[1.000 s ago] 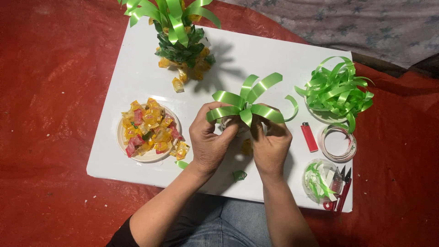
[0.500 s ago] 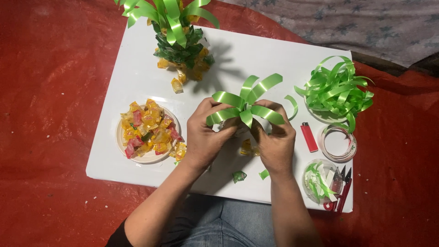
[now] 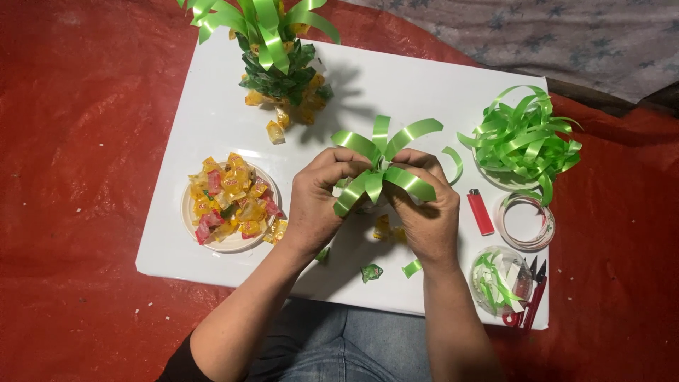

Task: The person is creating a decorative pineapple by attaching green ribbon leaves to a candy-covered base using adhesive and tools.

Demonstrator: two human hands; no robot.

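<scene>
Your left hand (image 3: 318,205) and right hand (image 3: 424,212) are pinching the green ribbon bow (image 3: 378,166) together above the white board (image 3: 424,92), fingers now drawn in tighter than before. Beyond, the candy plate (image 3: 230,205) and ribbon pile (image 3: 523,138) are sitting unmoved.

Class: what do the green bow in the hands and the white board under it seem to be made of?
Bow: probably thin plastic ribbon, glossy; its loops catch bright highlights and hold stiff curls. Board: likely foam or card, matte white; flat, with a visible thick edge, though its core is hidden.
</scene>
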